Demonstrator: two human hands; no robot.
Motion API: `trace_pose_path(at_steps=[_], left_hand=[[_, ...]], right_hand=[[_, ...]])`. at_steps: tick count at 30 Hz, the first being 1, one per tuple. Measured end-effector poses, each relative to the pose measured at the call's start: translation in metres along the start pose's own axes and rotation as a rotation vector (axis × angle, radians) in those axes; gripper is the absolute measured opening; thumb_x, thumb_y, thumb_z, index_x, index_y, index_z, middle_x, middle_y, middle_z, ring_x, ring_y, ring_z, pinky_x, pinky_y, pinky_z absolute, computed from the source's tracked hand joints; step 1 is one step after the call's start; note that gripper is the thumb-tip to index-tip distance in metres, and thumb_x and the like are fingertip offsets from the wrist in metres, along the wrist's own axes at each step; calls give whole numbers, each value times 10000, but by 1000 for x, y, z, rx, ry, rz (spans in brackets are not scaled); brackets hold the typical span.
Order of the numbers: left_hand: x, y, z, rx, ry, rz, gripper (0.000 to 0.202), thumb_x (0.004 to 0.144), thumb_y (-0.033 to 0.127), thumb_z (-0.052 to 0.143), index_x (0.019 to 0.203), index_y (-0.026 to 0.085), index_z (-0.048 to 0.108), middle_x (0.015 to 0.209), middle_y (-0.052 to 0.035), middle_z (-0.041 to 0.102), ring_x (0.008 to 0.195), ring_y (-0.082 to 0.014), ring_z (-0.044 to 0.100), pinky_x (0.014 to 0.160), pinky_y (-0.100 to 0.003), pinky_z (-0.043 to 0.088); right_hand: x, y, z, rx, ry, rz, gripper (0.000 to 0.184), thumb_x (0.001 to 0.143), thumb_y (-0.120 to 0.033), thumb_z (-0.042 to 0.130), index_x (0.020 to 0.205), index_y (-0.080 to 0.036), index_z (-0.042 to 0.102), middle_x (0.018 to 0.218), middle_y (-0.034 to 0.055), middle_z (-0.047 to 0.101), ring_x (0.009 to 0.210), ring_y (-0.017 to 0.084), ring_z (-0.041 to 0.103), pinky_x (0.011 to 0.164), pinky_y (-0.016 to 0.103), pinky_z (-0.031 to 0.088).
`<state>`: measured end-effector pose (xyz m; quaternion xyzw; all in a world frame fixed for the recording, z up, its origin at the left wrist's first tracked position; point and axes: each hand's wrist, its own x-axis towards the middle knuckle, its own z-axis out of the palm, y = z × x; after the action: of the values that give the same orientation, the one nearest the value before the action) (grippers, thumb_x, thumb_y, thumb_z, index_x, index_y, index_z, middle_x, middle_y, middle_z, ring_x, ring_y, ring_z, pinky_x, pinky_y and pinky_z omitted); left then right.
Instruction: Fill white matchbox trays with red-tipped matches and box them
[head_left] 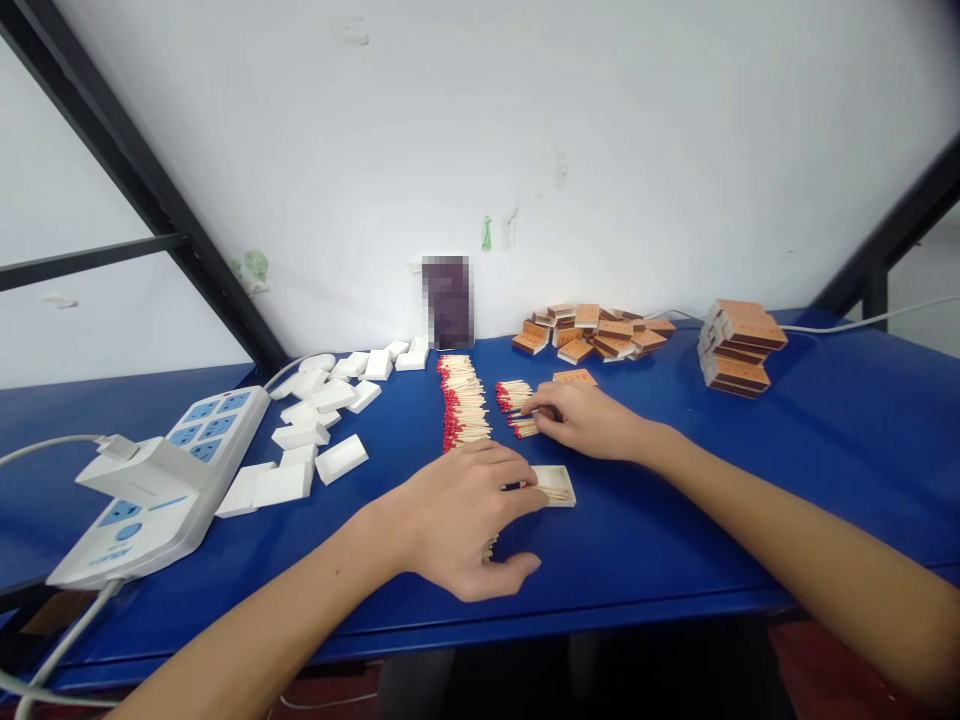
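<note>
White trays [555,475], one showing matches [556,494], left hand [469,510] spread, unclear whether right hand [589,418] pinches

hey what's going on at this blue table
A person is handling matches with both bare hands. The left hand is over one end of a small white tray with a few matches in it; the right hand is at a small group of matches. A longer row of matches lies beyond the left hand, with orange boxes farther back.
</note>
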<state>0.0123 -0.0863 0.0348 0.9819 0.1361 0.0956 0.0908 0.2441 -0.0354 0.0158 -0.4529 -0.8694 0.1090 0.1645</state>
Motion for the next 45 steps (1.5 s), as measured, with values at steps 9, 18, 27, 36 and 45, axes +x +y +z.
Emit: trace_pose_path(at_steps=[9, 18, 27, 36, 45], left_hand=[[0, 0, 0, -13, 3, -5, 453, 832, 421, 610, 1186, 144, 667, 1143, -125, 680, 1034, -289, 646, 970, -449, 483], [0, 0, 0, -8, 23, 16, 420, 836, 414, 607, 1160, 152, 662, 1107, -126, 687, 1001, -285, 653, 933, -435, 489], [0, 1, -1, 36, -4, 8, 478, 844, 464, 601, 1194, 140, 637, 1149, -130, 669, 1040, -302, 631, 975, -449, 457], [-1, 0, -2, 56, 1, 14, 537, 856, 490, 570, 1264, 141, 606, 1200, -149, 645, 1080, -318, 619, 992, -467, 452], [0, 1, -4, 80, 33, 44, 438, 844, 457, 571, 1137, 143, 656, 1146, -140, 668, 1017, -303, 638, 934, -449, 480]], right_hand=[[-1, -2, -2, -32, 39, -48, 250, 868, -132, 499, 933, -171, 737, 860, 54, 702, 766, 175, 584, 706, 289, 396], [-7, -7, -18, -84, -108, -96, 310, 874, -248, 545, 1136, -228, 710, 861, 38, 648, 735, 181, 558, 656, 294, 351], [-4, -7, -18, -49, -190, -148, 378, 1005, -341, 417, 862, -204, 739, 766, 58, 663, 731, 188, 556, 626, 301, 336], [-3, -6, -17, -25, -160, -125, 323, 981, -284, 484, 963, -198, 794, 865, 72, 763, 749, 192, 610, 711, 316, 420], [-5, -3, -17, 3, -155, -112, 241, 958, -268, 527, 932, -175, 749, 951, 90, 685, 873, 211, 619, 759, 318, 451]])
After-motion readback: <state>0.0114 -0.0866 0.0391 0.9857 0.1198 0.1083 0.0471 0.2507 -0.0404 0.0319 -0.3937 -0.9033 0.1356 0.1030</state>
